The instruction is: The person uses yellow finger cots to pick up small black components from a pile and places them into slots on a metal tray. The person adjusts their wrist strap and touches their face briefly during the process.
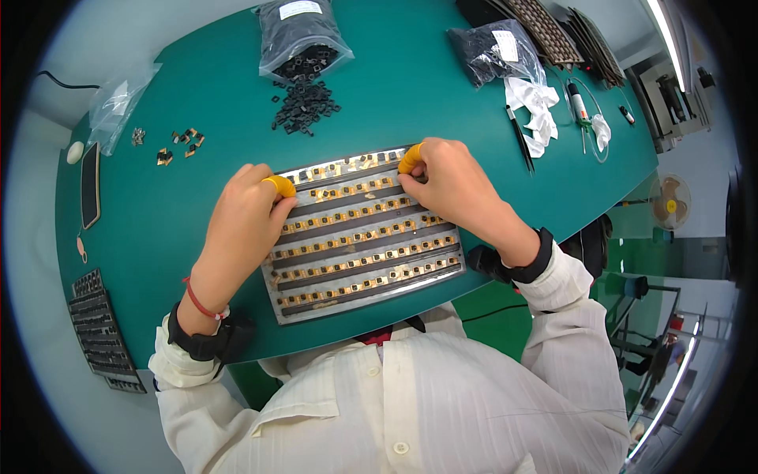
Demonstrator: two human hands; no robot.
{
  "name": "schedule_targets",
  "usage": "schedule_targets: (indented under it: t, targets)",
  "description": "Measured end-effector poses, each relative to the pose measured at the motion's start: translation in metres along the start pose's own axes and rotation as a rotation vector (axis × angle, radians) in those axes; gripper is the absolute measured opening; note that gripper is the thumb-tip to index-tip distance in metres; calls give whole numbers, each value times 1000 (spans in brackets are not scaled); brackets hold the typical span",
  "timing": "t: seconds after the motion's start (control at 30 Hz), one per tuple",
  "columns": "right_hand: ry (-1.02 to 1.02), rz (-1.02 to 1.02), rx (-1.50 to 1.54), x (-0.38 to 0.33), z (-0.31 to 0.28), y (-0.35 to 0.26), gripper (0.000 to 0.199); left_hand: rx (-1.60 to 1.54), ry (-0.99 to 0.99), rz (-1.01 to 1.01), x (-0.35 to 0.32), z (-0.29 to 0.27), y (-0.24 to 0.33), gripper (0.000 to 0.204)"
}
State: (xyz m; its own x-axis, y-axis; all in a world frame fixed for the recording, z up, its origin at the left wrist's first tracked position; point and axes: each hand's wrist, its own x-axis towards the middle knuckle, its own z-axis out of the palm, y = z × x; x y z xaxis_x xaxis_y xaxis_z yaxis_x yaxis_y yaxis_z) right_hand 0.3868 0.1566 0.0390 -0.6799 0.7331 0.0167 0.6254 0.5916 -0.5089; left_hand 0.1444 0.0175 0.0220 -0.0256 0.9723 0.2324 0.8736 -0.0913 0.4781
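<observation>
Green work table fills the upper and centre frame; its left and right ends bend away toward the rim and blur. Person's white striped smock takes up the lower frame and cuts off the table's near edge. Metal tray lies centre frame, just below the middle, with dark slats and rows of small gold-and-black parts; individual parts too small to make out. Left hand, centre-left, comes in from the lower left, wrist strapped in black, palm down over the tray's upper left corner; orange finger cot on a bent fingertip. Fingers curl together on the tray edge; whether they pinch a part is hidden. Right hand, centre-right, palm down over the tray's upper right, orange-capped finger and thumb pressed together at the top row; anything held there cannot be told. Clear bag of black pieces, top centre, spills a loose pile below it. Black slotted tray, lower left, partly cut off by the blur.
</observation>
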Motion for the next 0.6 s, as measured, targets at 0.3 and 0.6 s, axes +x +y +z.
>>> schedule_targets:
  t: [0.3, 0.6]
  targets:
    - [-8, -70, -140, -8, 8, -6, 26, 31, 95, -22, 13, -18, -12, 14]
    - [-256, -138, -276, 2, -3, -25, 34, -59, 52, -261, 54, 0, -31, 29]
